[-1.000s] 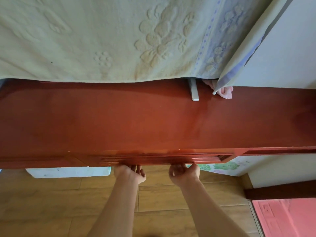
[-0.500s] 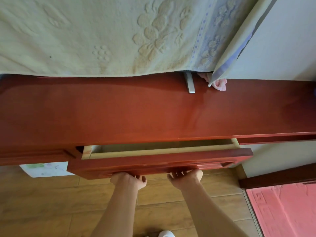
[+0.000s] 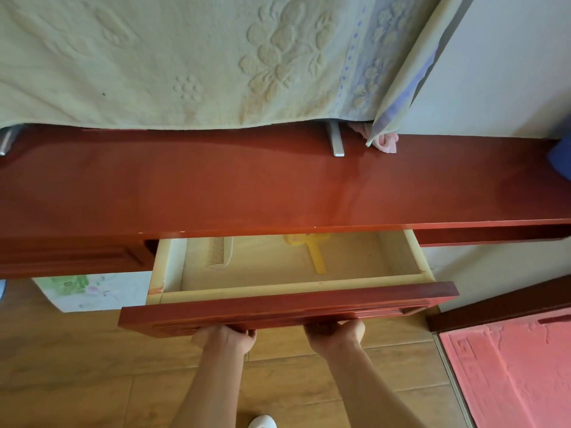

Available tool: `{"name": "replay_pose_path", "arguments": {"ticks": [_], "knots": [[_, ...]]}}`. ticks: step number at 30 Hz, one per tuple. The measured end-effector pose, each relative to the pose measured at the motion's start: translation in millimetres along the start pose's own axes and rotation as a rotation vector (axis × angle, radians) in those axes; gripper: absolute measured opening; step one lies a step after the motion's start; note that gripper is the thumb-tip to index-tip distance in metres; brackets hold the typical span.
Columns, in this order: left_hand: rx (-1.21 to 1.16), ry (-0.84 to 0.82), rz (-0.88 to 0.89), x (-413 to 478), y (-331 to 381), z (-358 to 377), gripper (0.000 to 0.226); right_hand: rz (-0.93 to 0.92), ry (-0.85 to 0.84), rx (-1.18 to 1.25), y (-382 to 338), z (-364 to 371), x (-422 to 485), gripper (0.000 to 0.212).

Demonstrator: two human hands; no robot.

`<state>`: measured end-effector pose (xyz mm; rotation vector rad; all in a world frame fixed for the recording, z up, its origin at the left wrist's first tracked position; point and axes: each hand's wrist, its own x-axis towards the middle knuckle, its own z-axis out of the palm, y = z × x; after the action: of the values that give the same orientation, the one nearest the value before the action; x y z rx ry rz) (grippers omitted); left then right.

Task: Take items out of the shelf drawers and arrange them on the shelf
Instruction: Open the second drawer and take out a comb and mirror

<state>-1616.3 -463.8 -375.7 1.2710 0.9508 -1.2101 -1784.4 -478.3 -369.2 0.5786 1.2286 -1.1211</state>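
Grip, from the left: my left hand (image 3: pixel 224 339) is curled up under the lower edge of the glossy red-brown wooden drawer front (image 3: pixel 287 307), with the fingertips hidden beneath it. The pale wooden drawer box (image 3: pixel 168 267) stands partway out. In it a cream toothed comb (image 3: pixel 221 251) lies toward the left. A flat yellow plastic handled item (image 3: pixel 316 254) lies near the middle, its head partly under the overhang of the red-brown shelf top (image 3: pixel 247 186). My right hand (image 3: pixel 335 335) hooks the same edge near the left one. Both clasp the front and nothing else.

Assessment: both items are visible, but the yellow one's head is covered. An even two-handed pull, a little further, should clear it without skewing the drawer. One hand can then release and reach in.

Surroundings: a printed white sheet (image 3: pixel 92 288) shows below the shelf at left. A pale green embossed towel (image 3: pixel 154 57) drapes down to the back of the top. A silver metal foot (image 3: pixel 335 143) and a crumpled pink cloth (image 3: pixel 386 142) sit at the back right, and a blue object (image 3: pixel 560 159) shows at the far right edge. These crowd the rear, so items belong toward the front.
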Motion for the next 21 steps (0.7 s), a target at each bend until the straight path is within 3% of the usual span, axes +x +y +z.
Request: {"name": "replay_pose_path", "arguments": {"ticks": [14, 21], "knots": [[0.079, -0.076, -0.061, -15, -27, -76, 0.032, 0.056, -0.023, -0.056, 10, -72, -30, 0.041], [0.023, -0.030, -0.080, -2, -38, -116, 0.030, 0.052, -0.027, -0.067, 18, -112, -38, 0.043]]}}
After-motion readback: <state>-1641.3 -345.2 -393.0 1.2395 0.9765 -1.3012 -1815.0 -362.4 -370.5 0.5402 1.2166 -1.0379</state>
